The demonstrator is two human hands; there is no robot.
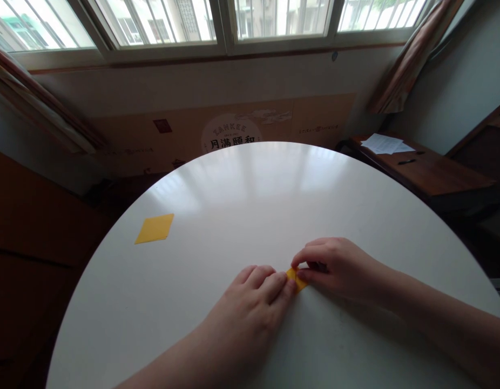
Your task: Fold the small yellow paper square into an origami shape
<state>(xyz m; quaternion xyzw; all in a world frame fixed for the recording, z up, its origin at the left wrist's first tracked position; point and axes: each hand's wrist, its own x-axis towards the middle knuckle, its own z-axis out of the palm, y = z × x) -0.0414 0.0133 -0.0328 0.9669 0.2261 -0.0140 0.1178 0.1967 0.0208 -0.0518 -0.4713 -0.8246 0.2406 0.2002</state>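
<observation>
A small folded piece of yellow paper (pixel 300 283) lies on the white round table (pixel 250 216), mostly covered by my fingers. My left hand (pixel 260 302) rests over its left side, fingers bent together and the thumb and index finger on the paper. From the right, my right hand (pixel 329 265) pinches the paper's edge between thumb and index finger, its other fingers curled. A crease shows in the paper between both hands. Farther off on the left of the table lies a flat yellow paper square (pixel 155 228), apart from my hands.
Behind the table, a printed cardboard panel (pixel 318 121) stands against the wall under barred windows (pixel 282 19). A brown wooden desk (pixel 448 170) at the right bears white paper sheets (pixel 385 143). Curtains (pixel 412 59) hang at both sides.
</observation>
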